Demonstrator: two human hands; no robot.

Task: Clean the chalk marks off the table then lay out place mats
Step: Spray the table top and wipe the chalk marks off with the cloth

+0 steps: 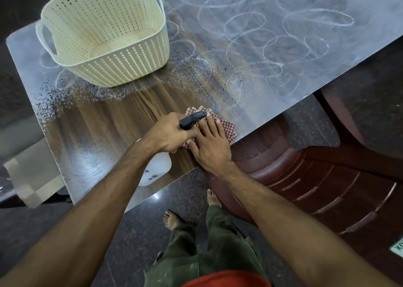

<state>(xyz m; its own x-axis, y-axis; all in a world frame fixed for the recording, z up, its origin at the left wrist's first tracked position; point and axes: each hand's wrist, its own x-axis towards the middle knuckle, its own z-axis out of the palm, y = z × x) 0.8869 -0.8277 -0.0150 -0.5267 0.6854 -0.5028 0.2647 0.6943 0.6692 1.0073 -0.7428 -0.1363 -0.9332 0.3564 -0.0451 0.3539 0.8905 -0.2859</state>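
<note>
Dark speckled stone flooring (139, 232) runs under a rectangular wood-grain table (98, 129), whose glossy brown top shows clean only in the near part; farther off it is greyed with white looping chalk marks (272, 31), and a band of fine speckled droplets (231, 77) lies between the clean wood and the chalked area. On the far left part of the table stands a cream perforated plastic basket (104, 38) with two loop handles, chalk loops showing on the surface just beside its base. Near the table's right-hand edge lies a red-and-white checked cloth (226, 129), flat on the surface. The right hand (211, 145) rests on top of this cloth with its fingers straight and spread, pressing it to the table. The left hand (170, 134) is just beside the right, touching it, with its fingers curled round the black trigger head of a white plastic spray bottle (156, 171); the black nozzle points across the right hand's fingers, and the bottle's white body, with small blue marks on it, hangs below the left forearm over the near edge of the table. To the right of the table, close against its edge, stand dark reddish-brown plastic chairs (305, 177) with slatted backs. Below, the person's olive-green trousers and bare feet (172, 219) show on the floor, with an orange-red hem at the bottom of the view. No place mats can be made out anywhere in view.
</note>
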